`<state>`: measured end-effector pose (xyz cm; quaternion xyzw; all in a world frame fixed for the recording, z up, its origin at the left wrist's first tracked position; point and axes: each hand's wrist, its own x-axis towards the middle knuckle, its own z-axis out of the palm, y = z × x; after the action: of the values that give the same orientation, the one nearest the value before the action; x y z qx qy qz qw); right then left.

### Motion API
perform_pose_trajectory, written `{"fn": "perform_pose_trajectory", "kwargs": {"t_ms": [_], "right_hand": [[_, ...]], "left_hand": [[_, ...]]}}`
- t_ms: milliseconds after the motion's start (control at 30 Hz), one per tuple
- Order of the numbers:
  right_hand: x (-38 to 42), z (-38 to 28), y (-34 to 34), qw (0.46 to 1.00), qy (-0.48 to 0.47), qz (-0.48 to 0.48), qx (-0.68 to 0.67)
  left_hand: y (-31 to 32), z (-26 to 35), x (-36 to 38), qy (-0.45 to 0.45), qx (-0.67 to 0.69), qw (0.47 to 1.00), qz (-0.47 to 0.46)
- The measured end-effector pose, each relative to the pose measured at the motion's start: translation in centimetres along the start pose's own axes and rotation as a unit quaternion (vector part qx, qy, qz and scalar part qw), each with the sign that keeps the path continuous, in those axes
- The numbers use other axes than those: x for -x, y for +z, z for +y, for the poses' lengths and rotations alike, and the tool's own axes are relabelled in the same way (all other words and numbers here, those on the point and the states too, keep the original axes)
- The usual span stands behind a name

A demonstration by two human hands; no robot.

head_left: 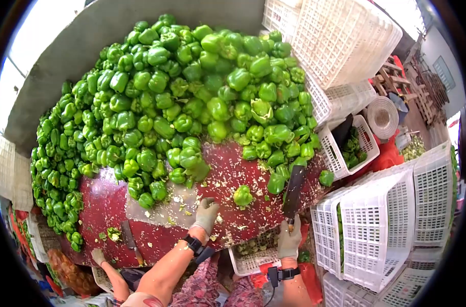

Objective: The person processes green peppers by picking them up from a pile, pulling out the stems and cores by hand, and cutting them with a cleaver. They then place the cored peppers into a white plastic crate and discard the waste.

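Observation:
My left hand (206, 215), in a pale glove, is over the red table surface (228, 176) with its fingers partly bent and apart. No object shows in it. A green bell pepper (242, 196) sits to its right, among pale scraps. My right hand (289, 237), also gloved, grips a wide-bladed knife (294, 190) by its handle at the table's front edge. The dark blade points away from me, close to the near right peppers. A heap of green bell peppers (161, 100) covers the far side of the table. One pepper (194, 168) at the heap's near edge looks blurred.
Another person's gloved hand (98, 256) rests at the left table edge, near a second knife (129, 240) lying flat. Below the front edge is a white crate (253, 262) with scraps. Stacked white crates (378, 215) stand at right; more crates (340, 41) are behind.

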<state>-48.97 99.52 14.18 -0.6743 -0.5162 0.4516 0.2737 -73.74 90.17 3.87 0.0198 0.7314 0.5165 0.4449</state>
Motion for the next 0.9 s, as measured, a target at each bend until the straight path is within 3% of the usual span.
{"fn": "perform_pose_trajectory", "kwargs": {"t_ms": [67, 100, 200, 233, 367, 567, 667, 767, 900], "right_hand": [[-1.3, 2.5, 0.9, 0.994, -0.092, 0.017, 0.06], [-1.1, 2.1, 1.0, 0.996, 0.081, -0.014, -0.044], [-3.2, 5.2, 1.9, 0.994, -0.057, -0.011, 0.089], [-3.3, 4.1, 2.0, 0.993, -0.018, -0.041, 0.112], [-4.8, 5.1, 1.0, 0.946, -0.037, -0.121, 0.299], [-6.5, 4.1, -1.2, 0.909, -0.108, -0.199, 0.349], [-7.6, 4.4, -0.4, 0.903, -0.071, -0.217, 0.364], [-8.3, 5.5, 1.1, 0.878, -0.134, -0.189, 0.419], [-8.1, 3.7, 1.6, 0.876, -0.068, -0.214, 0.426]], "left_hand": [[0.1, 0.3, 0.5, -0.018, -0.032, 0.999, -0.014], [0.7, 0.9, 1.2, -0.034, -0.042, 0.998, -0.016], [1.0, -2.0, 0.3, -0.051, -0.091, 0.994, -0.041], [0.8, -4.0, -0.5, -0.046, -0.121, 0.991, -0.039], [1.1, -4.9, 0.9, -0.076, -0.079, 0.993, -0.047], [1.0, -7.4, 1.7, -0.08, -0.1, 0.991, -0.036], [1.6, -7.2, 2.2, -0.098, -0.086, 0.99, -0.051], [2.0, -8.6, 2.1, -0.117, -0.059, 0.99, -0.056], [1.9, -9.3, 2.2, -0.138, -0.012, 0.988, -0.068]]}}
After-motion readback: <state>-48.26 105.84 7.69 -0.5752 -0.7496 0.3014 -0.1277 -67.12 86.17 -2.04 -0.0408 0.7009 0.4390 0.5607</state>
